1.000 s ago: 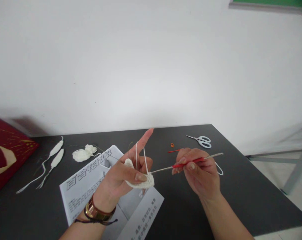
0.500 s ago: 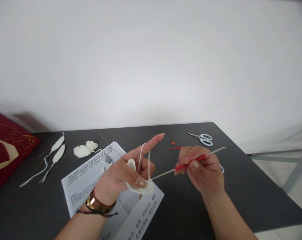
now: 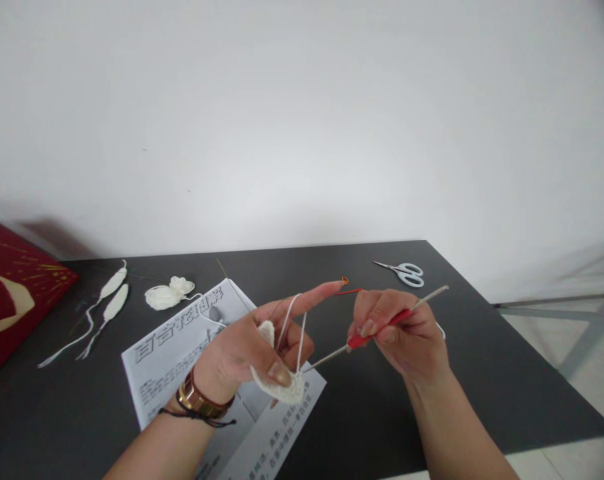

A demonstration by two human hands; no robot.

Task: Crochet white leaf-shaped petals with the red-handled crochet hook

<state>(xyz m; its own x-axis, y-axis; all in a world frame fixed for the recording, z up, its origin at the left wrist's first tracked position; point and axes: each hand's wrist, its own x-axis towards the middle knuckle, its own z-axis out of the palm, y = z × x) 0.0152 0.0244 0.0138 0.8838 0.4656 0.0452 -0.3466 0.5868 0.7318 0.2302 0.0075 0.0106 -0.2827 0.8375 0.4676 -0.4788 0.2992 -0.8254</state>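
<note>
Between the thumb and curled fingers of my left hand [image 3: 262, 343] is a small white crochet piece [image 3: 287, 390]. My left index finger points out to the right, with white yarn [image 3: 303, 340] looped over it and running down to the piece. My right hand [image 3: 399, 330] grips a crochet hook [image 3: 359, 339] by its red handle. The hook's metal tip reaches left to the edge of the white piece, where the yarn meets it; the exact stitch is too small to make out.
A printed sheet [image 3: 152, 373] lies under my left hand. Behind are a white yarn bundle [image 3: 165, 297] and two white crocheted petals [image 3: 115, 303] with tails. Scissors [image 3: 407, 273], an orange stitch marker [image 3: 345, 281] and a thin red stick [image 3: 349, 291] lie further back. A red box [image 3: 12, 287] stands left.
My left index finger has dipped and reaches further right, near the orange marker. The white piece has tilted down slightly. The hook slants a little more, its tip still at the piece's edge.
</note>
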